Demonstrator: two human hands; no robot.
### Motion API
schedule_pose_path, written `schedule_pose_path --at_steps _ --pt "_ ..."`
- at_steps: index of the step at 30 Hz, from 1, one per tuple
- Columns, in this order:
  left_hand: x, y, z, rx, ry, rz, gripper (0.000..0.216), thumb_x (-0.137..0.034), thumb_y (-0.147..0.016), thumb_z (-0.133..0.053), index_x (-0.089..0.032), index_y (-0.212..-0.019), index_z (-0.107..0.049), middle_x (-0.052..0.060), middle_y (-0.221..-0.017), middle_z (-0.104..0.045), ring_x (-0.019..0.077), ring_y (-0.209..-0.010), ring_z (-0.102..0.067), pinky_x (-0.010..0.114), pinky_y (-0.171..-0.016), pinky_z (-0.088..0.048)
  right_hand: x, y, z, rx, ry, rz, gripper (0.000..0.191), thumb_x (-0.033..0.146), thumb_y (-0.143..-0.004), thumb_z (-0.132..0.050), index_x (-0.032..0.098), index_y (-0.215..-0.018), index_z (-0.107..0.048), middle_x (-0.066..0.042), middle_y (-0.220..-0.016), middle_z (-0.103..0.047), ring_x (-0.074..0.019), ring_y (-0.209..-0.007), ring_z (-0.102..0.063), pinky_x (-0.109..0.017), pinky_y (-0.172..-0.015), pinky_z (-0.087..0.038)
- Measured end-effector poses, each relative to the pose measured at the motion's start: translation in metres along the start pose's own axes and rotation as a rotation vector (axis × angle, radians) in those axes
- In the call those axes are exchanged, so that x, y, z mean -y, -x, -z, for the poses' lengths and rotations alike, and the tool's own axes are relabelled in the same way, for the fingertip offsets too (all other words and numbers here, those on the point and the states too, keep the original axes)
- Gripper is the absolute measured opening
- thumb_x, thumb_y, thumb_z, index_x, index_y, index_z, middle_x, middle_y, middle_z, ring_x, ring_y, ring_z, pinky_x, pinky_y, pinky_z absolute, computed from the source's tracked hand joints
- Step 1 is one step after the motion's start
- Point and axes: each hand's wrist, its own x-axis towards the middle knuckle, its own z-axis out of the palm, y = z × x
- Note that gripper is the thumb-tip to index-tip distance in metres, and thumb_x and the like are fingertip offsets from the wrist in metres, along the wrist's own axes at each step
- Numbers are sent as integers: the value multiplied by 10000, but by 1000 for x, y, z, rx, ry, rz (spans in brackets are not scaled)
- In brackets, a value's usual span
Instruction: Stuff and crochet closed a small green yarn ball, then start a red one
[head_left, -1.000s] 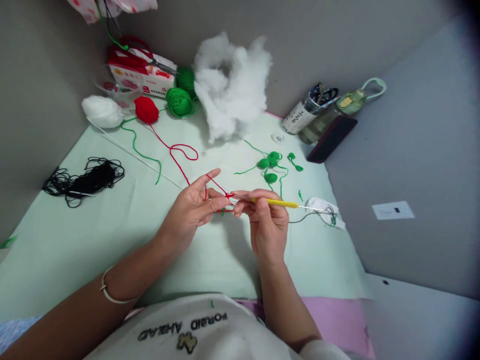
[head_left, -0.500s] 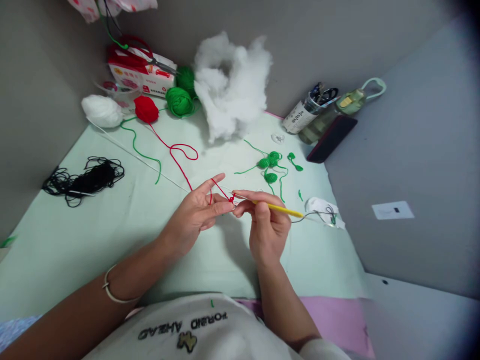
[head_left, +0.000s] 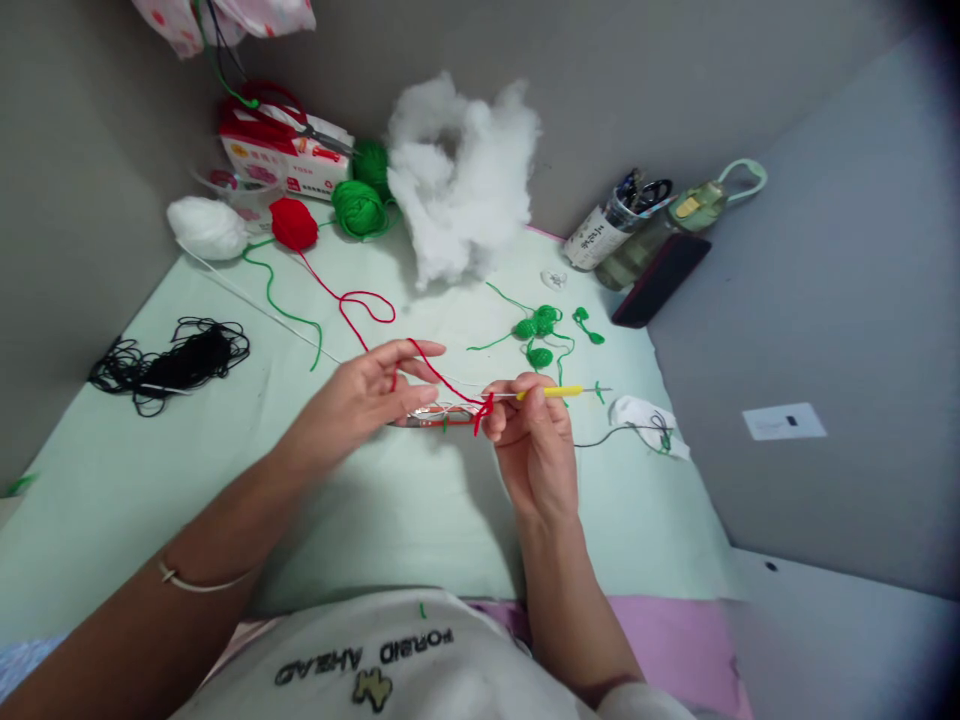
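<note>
My right hand (head_left: 534, 440) is closed around a yellow-handled crochet hook (head_left: 551, 392) that points left, with a small red knot of yarn at its tip. My left hand (head_left: 360, 398) sits just left of it, fingers curled, with the red yarn strand (head_left: 435, 372) running over the index finger. That strand trails back across the mat to a red yarn ball (head_left: 293, 222). A small pair of scissors (head_left: 424, 416) lies on the mat under my left fingers.
A pale green mat (head_left: 187, 470) covers the table. At the back are white stuffing (head_left: 461, 180), green yarn balls (head_left: 360, 205), a white yarn ball (head_left: 206, 226) and a red box (head_left: 281, 150). Black yarn (head_left: 172, 362) lies left; green crocheted pieces (head_left: 540, 330), a phone (head_left: 660, 280) and a bottle (head_left: 660, 235) right.
My hands have drawn apart: the left moved left and up, stretching the red strand, while the right pulled the hook slightly right and levelled it.
</note>
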Motion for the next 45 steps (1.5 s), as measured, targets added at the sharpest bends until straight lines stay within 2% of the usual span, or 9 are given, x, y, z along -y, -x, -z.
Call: schedule_pose_path --at_steps 6,9,14,17,20,25,31,35,45 --pt "-19 5 46 -454 -479 -297 183 -273 -776 -838 -206 -914 -738 13 -1126 -624 169 -1059 -585 233 -891 -490 3 4 -3 46 -14 65 207 444 -946 -670 242 -901 -657 -16 -877 -784 -97 -563 -590 -237 -544 -501" --pt "-24 14 37 -337 -136 -288 219 -361 -838 -784 -188 -798 -657 58 -1160 -665 240 -1117 -614 316 -817 -577 5 7 -6 79 -18 100 174 402 -958 -663 236 -909 -683 -21 -889 -794 -97 -574 -610 -245 -568 -517" --pt "-24 18 -8 228 400 -14 490 -630 -804 -752 -215 -1059 -713 147 -1364 -635 384 -1299 -576 507 -893 -608 4 12 -7 109 39 151 188 402 -974 -641 231 -918 -695 -34 -918 -793 -107 -584 -630 -271 -585 -540" --pt "-24 9 -32 177 493 -8 520 -684 -842 -674 -215 -1062 -722 142 -1334 -667 365 -1343 -559 508 -978 -563 4 13 -7 128 68 181 202 418 -974 -638 233 -918 -698 -40 -923 -792 -113 -564 -626 -278 -557 -533" --pt "-21 -1 -41 7 478 -179 520 -641 -960 -523 -215 -696 -664 63 -1221 -727 295 -1353 -560 487 -1059 -502 4 14 -6 155 48 211 170 379 -988 -624 242 -926 -706 -31 -939 -797 -102 -553 -622 -270 -556 -527" --pt "-3 -3 -33 -105 -81 -508 614 -606 -978 -507 -246 -511 -677 78 -1105 -771 302 -1453 -440 455 -1225 -284 6 13 -4 74 83 235 188 407 -984 -628 246 -914 -696 -27 -945 -799 -93 -517 -595 -271 -545 -515" --pt "9 7 -29 87 5 -139 391 -517 -994 -550 -266 -1164 -797 67 -967 -735 216 -919 -643 359 -914 -494 5 12 -3 49 138 294 151 347 -997 -615 253 -944 -720 -31 -992 -798 -103 -574 -623 -281 -565 -516" --pt "11 7 -30 111 174 -51 300 -355 -884 -761 -292 -1176 -790 -13 -785 -612 88 -602 -451 250 -643 -434 3 13 -4 48 177 331 149 318 -1000 -605 257 -962 -735 -34 -996 -793 -108 -593 -627 -292 -576 -516" --pt "11 5 -31 60 232 -3 398 -251 -795 -833 -253 -1188 -772 -10 -825 -647 44 -526 -395 202 -464 -301 1 13 -9 26 263 324 175 329 -1007 -591 263 -968 -748 -36 -976 -790 -120 -575 -613 -307 -558 -520"
